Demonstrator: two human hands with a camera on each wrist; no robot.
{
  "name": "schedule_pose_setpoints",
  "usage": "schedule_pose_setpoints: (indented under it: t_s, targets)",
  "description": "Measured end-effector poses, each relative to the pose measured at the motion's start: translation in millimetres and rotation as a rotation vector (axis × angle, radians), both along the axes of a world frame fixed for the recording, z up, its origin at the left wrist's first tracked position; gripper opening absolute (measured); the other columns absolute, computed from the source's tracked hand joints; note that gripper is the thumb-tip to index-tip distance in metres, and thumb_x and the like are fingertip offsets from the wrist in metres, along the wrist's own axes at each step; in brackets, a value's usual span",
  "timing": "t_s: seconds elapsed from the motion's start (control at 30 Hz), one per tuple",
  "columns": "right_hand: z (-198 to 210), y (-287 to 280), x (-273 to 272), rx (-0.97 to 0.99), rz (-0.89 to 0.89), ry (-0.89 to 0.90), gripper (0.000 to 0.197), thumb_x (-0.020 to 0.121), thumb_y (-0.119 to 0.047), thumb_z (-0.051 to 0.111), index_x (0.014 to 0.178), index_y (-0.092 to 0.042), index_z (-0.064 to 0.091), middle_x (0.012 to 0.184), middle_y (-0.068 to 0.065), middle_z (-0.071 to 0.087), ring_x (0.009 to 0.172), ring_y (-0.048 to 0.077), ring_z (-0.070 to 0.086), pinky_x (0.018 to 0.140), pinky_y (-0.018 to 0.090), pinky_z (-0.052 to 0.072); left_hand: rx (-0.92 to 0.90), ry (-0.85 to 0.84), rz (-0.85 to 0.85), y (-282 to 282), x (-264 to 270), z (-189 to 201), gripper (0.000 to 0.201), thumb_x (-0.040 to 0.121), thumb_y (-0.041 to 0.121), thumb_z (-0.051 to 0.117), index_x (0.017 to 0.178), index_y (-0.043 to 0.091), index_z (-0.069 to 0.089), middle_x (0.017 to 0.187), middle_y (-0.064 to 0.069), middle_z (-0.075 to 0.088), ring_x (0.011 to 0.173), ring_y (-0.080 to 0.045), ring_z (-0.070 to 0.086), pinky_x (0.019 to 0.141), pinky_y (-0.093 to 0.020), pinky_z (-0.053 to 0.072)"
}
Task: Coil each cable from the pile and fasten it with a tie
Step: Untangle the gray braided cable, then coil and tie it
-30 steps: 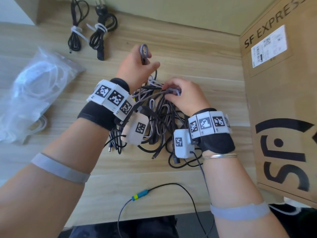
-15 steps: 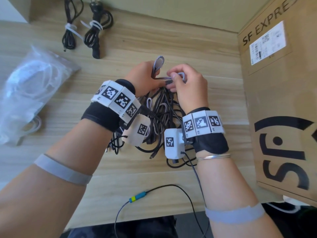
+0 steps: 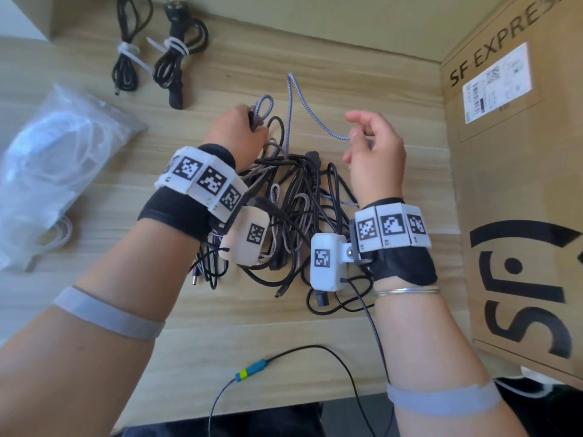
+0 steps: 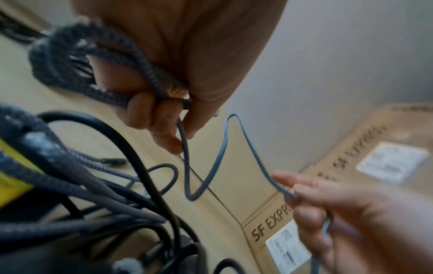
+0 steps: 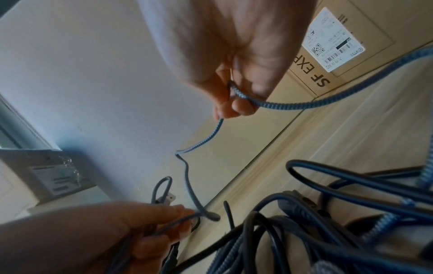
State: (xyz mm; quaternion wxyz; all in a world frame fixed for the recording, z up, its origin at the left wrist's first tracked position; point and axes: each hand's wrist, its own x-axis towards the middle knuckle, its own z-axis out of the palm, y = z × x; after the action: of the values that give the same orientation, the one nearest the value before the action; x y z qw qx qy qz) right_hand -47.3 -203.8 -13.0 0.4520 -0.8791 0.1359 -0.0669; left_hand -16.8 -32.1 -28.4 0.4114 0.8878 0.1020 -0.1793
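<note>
Holding a braided cable (image 3: pixel 291 99) between both hands, we work above the tangled pile of cables (image 3: pixel 293 209) that lies at the centre of the head view on the wooden worktop (image 3: pixel 394 171). Our left hand (image 3: pixel 238 127) has its fingers curled round a small folded loop of the braided cable and its plug end, just above the upper left edge of the pile. Our right hand (image 3: pixel 372 149), to the right and apart from the left, pinches the same cable between thumb and fingers, the other fingers loosely bent. Between the two hands the cable rises to a peak and sags back down, clear of the worktop. In the upper left of the head view two coiled black cables (image 3: pixel 157 55) lie side by side, each bound with a white tie (image 3: pixel 127 52). At the left edge rests a clear plastic bag (image 3: pixel 53 159) with white contents. A cardboard box (image 3: pixel 520 184) printed SF EXPRESS fills the right side.
</note>
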Motion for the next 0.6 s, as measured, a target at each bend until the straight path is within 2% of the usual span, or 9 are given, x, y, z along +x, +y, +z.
schedule_pose_setpoints:
  t_s: [0.07, 0.13, 0.17, 0.23, 0.3, 0.37, 0.43, 0.5, 0.6]
  targets:
    - [2, 4, -2, -0.008, 0.062, 0.046, 0.020, 0.092, -0.016, 0.050, 0.105, -0.019, 0.066, 0.081, -0.016, 0.056, 0.067, 0.004, 0.053, 0.067, 0.015, 0.044, -0.106, 0.050, 0.020, -1, 1, -2, 0.026, 0.094, 0.024, 0.042, 0.080, 0.009, 0.058, 0.087, -0.011, 0.066, 0.070, -0.024, 0.055, 0.072, -0.033, 0.043]
    - [2, 10, -3, -0.050, 0.152, 0.112, 0.019, 0.093, -0.023, 0.054, 0.106, -0.019, 0.066, 0.085, -0.016, 0.059, 0.073, -0.006, 0.052, 0.068, 0.004, 0.040, -0.237, 0.100, 0.084, -6, 1, -1, 0.029, 0.094, 0.032, 0.044, 0.076, 0.013, 0.057, 0.074, -0.003, 0.061, 0.055, -0.015, 0.046, 0.063, -0.027, 0.040]
    - [1, 13, -3, -0.057, 0.194, 0.147, 0.019, 0.093, -0.024, 0.054, 0.107, -0.019, 0.066, 0.084, -0.015, 0.060, 0.073, -0.006, 0.053, 0.070, 0.006, 0.043, -0.301, 0.119, 0.106, -8, 0, -1, 0.031, 0.093, 0.037, 0.046, 0.082, 0.012, 0.059, 0.070, 0.000, 0.058, 0.053, -0.012, 0.044, 0.059, -0.026, 0.038]
    - [1, 19, -3, -0.056, 0.245, 0.192, 0.019, 0.093, -0.021, 0.053, 0.107, -0.020, 0.067, 0.074, -0.014, 0.062, 0.064, -0.002, 0.055, 0.070, 0.020, 0.049, -0.420, 0.140, 0.117, -12, -1, 0, 0.043, 0.089, 0.049, 0.050, 0.092, 0.008, 0.061, 0.063, 0.002, 0.051, 0.051, -0.013, 0.041, 0.055, -0.026, 0.036]
    - [2, 23, -3, -0.085, 0.264, 0.168, 0.019, 0.093, -0.019, 0.052, 0.103, -0.020, 0.068, 0.072, -0.009, 0.063, 0.067, 0.009, 0.059, 0.069, 0.025, 0.046, -0.512, 0.142, 0.085, -12, -2, 1, 0.055, 0.078, 0.059, 0.055, 0.089, 0.005, 0.061, 0.060, 0.000, 0.045, 0.051, -0.015, 0.038, 0.054, -0.029, 0.033]
    - [1, 24, -1, -0.120, 0.274, 0.102, 0.020, 0.093, -0.015, 0.053, 0.102, -0.017, 0.070, 0.089, 0.002, 0.065, 0.081, 0.016, 0.058, 0.069, 0.022, 0.039, -0.549, 0.160, 0.033, -11, -1, 0, 0.042, 0.075, 0.051, 0.064, 0.076, 0.010, 0.056, 0.060, -0.002, 0.043, 0.052, -0.016, 0.037, 0.055, -0.030, 0.033]
    - [-1, 22, 1, -0.143, 0.281, 0.075, 0.021, 0.092, -0.011, 0.053, 0.103, -0.014, 0.070, 0.103, 0.008, 0.060, 0.087, 0.013, 0.051, 0.070, 0.017, 0.032, -0.563, 0.212, -0.028, -10, 1, -4, 0.024, 0.080, 0.031, 0.069, 0.073, 0.013, 0.055, 0.062, -0.002, 0.044, 0.055, -0.016, 0.039, 0.057, -0.030, 0.035]
    - [-3, 19, 1, -0.160, 0.295, 0.075, 0.020, 0.091, -0.010, 0.052, 0.100, -0.014, 0.069, 0.104, 0.008, 0.058, 0.087, 0.013, 0.049, 0.068, 0.015, 0.030, -0.556, 0.262, -0.092, -9, 1, -5, 0.009, 0.085, 0.014, 0.064, 0.079, 0.013, 0.058, 0.067, -0.003, 0.047, 0.058, -0.016, 0.043, 0.062, -0.029, 0.039]
    - [-4, 14, 2, -0.151, 0.269, 0.039, 0.019, 0.091, -0.009, 0.050, 0.093, -0.015, 0.068, 0.098, 0.003, 0.053, 0.082, 0.013, 0.052, 0.065, 0.008, 0.033, -0.574, 0.265, -0.073, -10, 0, -4, 0.011, 0.091, 0.010, 0.054, 0.081, 0.012, 0.053, 0.070, -0.003, 0.049, 0.057, -0.012, 0.049, 0.058, -0.021, 0.049]
